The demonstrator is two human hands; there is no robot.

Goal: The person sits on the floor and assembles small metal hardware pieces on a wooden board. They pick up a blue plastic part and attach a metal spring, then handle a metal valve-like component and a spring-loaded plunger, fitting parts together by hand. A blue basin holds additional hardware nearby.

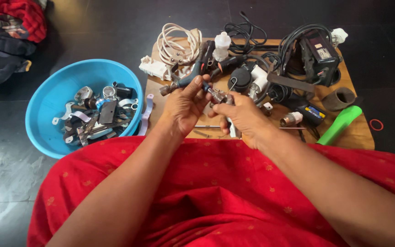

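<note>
Left hand [181,107] fingers clamped round a dark-handled screwdriver [184,82]; grip end sticks out past the knuckles, tip runs down into a small metal fitting [220,96]. Right hand [239,115] fingers pinched shut on that fitting, holding it steady just beside the left fingertips, above the lap.

Progress, as a judgement: mid-step. Tool is engaged on the part, part is in one piece, nothing visibly loose from it. Can't tell if the screw is going in or out, too small.

Fitting: silvery, compact, mostly hidden by the fingers.

Just beyond the fingers: wooden bench [362,137], low on the dark floor. On it a white coiled cord [177,43], black cables [248,34], a black boxy unit [321,57] and a green plastic handle [339,126] further right. A thin metal rod [206,126] lies just under the hands.

Left of the fingers, well apart: blue plastic tub [56,98] holding mixed metal clips and brackets. Red garment covers the lap.
</note>
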